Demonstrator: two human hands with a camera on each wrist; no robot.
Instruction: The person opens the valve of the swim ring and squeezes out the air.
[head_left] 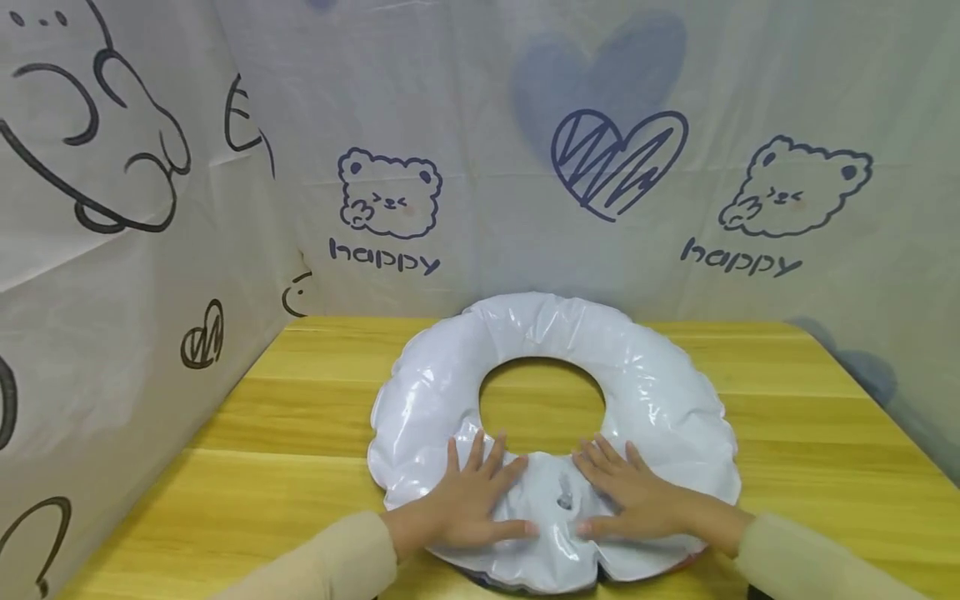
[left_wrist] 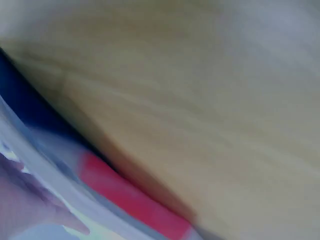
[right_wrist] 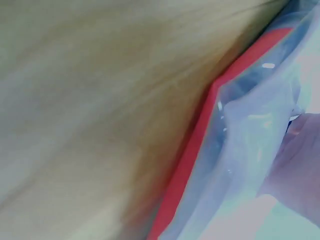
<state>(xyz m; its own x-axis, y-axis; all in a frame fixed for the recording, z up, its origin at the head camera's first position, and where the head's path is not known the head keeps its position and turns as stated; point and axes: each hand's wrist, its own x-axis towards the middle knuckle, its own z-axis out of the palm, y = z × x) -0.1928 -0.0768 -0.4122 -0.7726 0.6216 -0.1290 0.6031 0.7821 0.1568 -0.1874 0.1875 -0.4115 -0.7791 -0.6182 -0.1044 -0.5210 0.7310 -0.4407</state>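
Note:
A white inflatable swim ring lies on the wooden table, puffed out, with wrinkles along its seams. Its near part bears a small clear valve. Left of the valve, my left hand rests on the ring with fingers spread. On the other side my right hand presses flat on it, thumb pointing at the valve. Red and dark blue show on the underside of the ring in the left wrist view. A red edge also runs under the ring in the right wrist view, beside the right hand.
The yellow wood-grain table extends to both sides of the ring. A pale cloth with bear drawings, hearts and the word "happy" hangs behind it. Another drawn-on cloth hangs along the left side.

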